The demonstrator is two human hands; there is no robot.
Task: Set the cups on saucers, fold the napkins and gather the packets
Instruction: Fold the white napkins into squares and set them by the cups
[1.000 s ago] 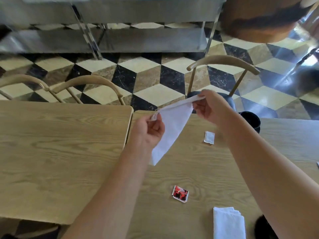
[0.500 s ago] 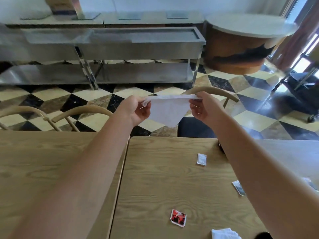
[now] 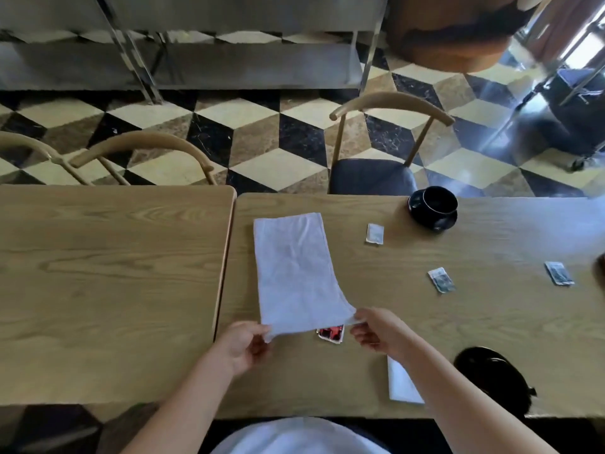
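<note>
A white napkin [image 3: 293, 270] lies stretched out lengthwise on the right-hand wooden table [image 3: 491, 322]. My left hand [image 3: 244, 347] pinches its near left corner and my right hand [image 3: 376, 329] pinches its near right corner, both lifted slightly off the table. A red packet [image 3: 331, 333] peeks out under the napkin's near edge. A white packet [image 3: 375, 233] and two grey packets [image 3: 441, 280] [image 3: 559, 273] lie to the right. A black cup on a saucer [image 3: 432, 206] stands at the far edge. A folded white napkin [image 3: 401, 383] lies under my right forearm.
A second wooden table [image 3: 108, 283] adjoins on the left with a narrow gap between. A black dish [image 3: 491, 371] sits near the front right edge. Wooden chairs [image 3: 389, 136] stand beyond both tables on a checkered floor. A steel counter runs along the back.
The napkin was held up in the air between both hands; now it is laid out flat on the table, pulled toward me, with both hands at its near corners. The camera has tilted down.
</note>
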